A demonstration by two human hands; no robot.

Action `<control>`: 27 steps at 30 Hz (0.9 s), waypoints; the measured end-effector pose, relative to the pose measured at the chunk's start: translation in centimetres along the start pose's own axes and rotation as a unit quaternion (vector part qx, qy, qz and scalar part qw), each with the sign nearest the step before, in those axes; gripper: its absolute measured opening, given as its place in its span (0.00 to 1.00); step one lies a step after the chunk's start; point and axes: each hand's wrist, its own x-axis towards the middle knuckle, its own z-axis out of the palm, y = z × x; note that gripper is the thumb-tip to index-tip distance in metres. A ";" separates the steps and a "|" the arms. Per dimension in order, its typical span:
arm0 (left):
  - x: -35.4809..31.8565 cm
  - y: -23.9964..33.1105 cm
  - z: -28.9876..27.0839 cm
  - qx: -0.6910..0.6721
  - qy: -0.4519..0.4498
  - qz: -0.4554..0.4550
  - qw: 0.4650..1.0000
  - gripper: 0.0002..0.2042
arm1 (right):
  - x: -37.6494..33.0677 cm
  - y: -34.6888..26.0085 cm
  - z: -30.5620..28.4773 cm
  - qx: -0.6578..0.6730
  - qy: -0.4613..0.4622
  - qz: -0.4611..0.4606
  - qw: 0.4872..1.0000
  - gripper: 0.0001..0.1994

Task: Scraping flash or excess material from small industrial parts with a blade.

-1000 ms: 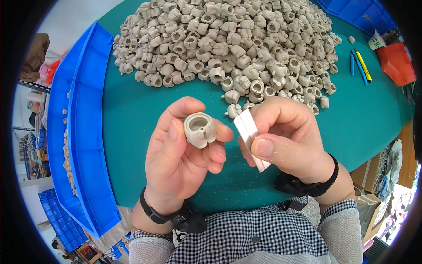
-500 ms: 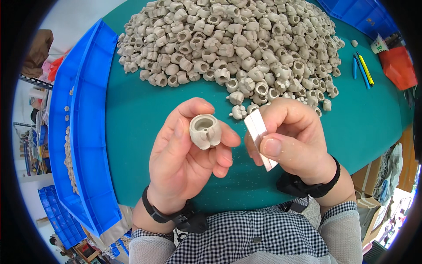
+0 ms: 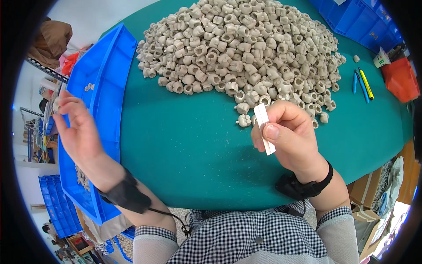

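Note:
My left hand [image 3: 80,130] is stretched out over the blue tray [image 3: 110,101] on the left. Between its thumb and fingertips a small part of a grey clay piece [image 3: 56,104] shows, mostly hidden and slightly blurred. Over the middle of the green table, my right hand [image 3: 292,134] pinches a flat white strip [image 3: 263,127] with a line along its length. The strip stands tilted, apart from everything else. Beyond it lies a large heap of small hollow clay pieces [image 3: 246,48], several of them loose at its near edge.
Knives or pens in blue and yellow [image 3: 365,83] lie at the right of the green table [image 3: 184,154]. Behind them are a red pouch [image 3: 400,79], a white cup [image 3: 381,58] and another blue bin [image 3: 365,24]. More clay pieces [image 3: 81,178] lie in the left tray.
My left hand has swung from the table's middle to over the left tray, carrying the clay piece. The right hand has kept its pinch on the white strip, shifting slightly. The view has turned left.

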 end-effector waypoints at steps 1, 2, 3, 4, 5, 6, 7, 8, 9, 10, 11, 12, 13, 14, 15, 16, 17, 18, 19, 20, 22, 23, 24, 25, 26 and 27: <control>0.1 0.9 1.2 -0.011 0.028 0.065 0.997 0.19 | 0.0 -0.1 0.2 0.006 -0.006 0.000 1.000 0.04; -0.1 1.4 2.0 -0.006 0.023 0.071 0.997 0.19 | 0.0 -0.2 0.4 0.012 -0.012 0.000 1.000 0.04; 0.3 1.0 2.2 -0.037 0.076 0.091 0.992 0.20 | 0.0 -0.1 0.2 0.011 -0.009 -0.004 1.000 0.04; 0.6 0.6 2.3 -0.067 0.128 0.111 0.983 0.22 | 0.1 -0.1 0.0 0.007 -0.006 -0.006 1.000 0.04; 0.9 -0.2 1.8 -0.068 0.128 0.107 0.984 0.22 | 0.1 0.0 -0.2 0.004 -0.004 -0.009 1.000 0.04; 0.8 -1.6 0.9 0.099 0.109 0.064 0.987 0.22 | 0.2 0.0 -0.3 0.005 -0.003 -0.010 1.000 0.04; 0.6 -3.2 -0.1 0.263 0.088 0.019 0.961 0.23 | 0.3 0.1 -0.3 -0.001 -0.002 -0.015 1.000 0.04; 0.2 -5.3 -1.4 0.407 0.061 -0.019 0.911 0.20 | 0.3 0.0 -0.4 -0.007 -0.001 -0.020 1.000 0.04; -0.5 -7.6 -2.1 0.541 0.034 -0.053 0.839 0.18 | 0.4 -0.1 -0.3 -0.007 -0.002 -0.019 1.000 0.04; -1.1 -10.0 -2.5 0.656 0.007 -0.085 0.750 0.15 | 0.4 -0.2 -0.5 -0.005 0.003 -0.022 1.000 0.04; -1.5 -12.0 -3.0 0.757 -0.021 -0.115 0.643 0.11 | 0.4 -0.2 -0.6 -0.002 0.007 -0.024 1.000 0.04; -1.5 -13.6 -3.4 0.821 -0.077 -0.079 0.560 0.10 | 0.4 -0.4 -0.7 -0.004 0.008 -0.023 1.000 0.04; -1.1 -14.5 -4.0 0.874 -0.131 -0.041 0.467 0.10 | 0.4 -0.4 -0.6 0.001 0.012 -0.022 1.000 0.04; -0.5 -14.7 -5.1 0.874 -0.130 -0.040 0.467 0.10 | 0.4 -0.4 -0.6 0.006 0.018 -0.020 1.000 0.04; 0.2 -14.8 -6.5 0.907 -0.202 0.015 0.370 0.11 | 0.4 -0.4 -0.5 0.006 0.017 -0.021 1.000 0.04; 0.7 -14.8 -7.6 0.923 -0.271 0.069 0.265 0.11 | 0.5 -0.4 -0.4 0.003 0.020 -0.021 1.000 0.03; 0.9 -14.7 -8.2 0.923 -0.271 0.070 0.263 0.11 | 0.5 -0.4 -0.3 0.000 0.024 -0.021 0.999 0.03; 1.2 -14.7 -8.9 0.927 -0.258 0.063 0.265 0.11 | 0.5 -0.4 -0.4 0.000 0.028 -0.023 0.999 0.03; 1.4 -14.7 -9.5 0.930 -0.246 0.055 0.267 0.11 | 0.6 -0.4 -0.4 -0.002 0.022 -0.021 1.000 0.03; 1.5 -14.5 -9.8 0.931 -0.203 0.017 0.302 0.10 | 0.6 -0.4 -0.5 -0.004 0.016 -0.020 1.000 0.03; 1.5 -14.5 -9.0 0.924 -0.174 0.000 0.342 0.09 | 0.7 -0.3 -0.7 -0.006 0.017 -0.030 0.999 0.03; 1.2 -14.6 -8.4 0.915 -0.138 -0.015 0.380 0.08 | 0.6 -0.2 -0.8 -0.008 0.012 -0.037 0.999 0.03; 0.9 -14.8 -8.0 0.887 -0.105 -0.043 0.448 0.07 | 0.6 -0.1 -0.9 -0.008 0.017 -0.038 0.999 0.03; 0.3 -15.0 -7.1 0.886 -0.108 -0.046 0.448 0.07 | 0.6 -0.2 -0.9 -0.008 0.015 -0.030 0.999 0.03; -0.5 -15.3 -6.1 0.811 -0.082 -0.076 0.574 0.08 | 0.6 -0.2 -0.9 -0.009 0.013 -0.022 1.000 0.03; -1.4 -15.7 -5.1 0.717 -0.051 -0.106 0.687 0.09 | 0.5 -0.2 -1.0 -0.008 0.018 -0.021 1.000 0.03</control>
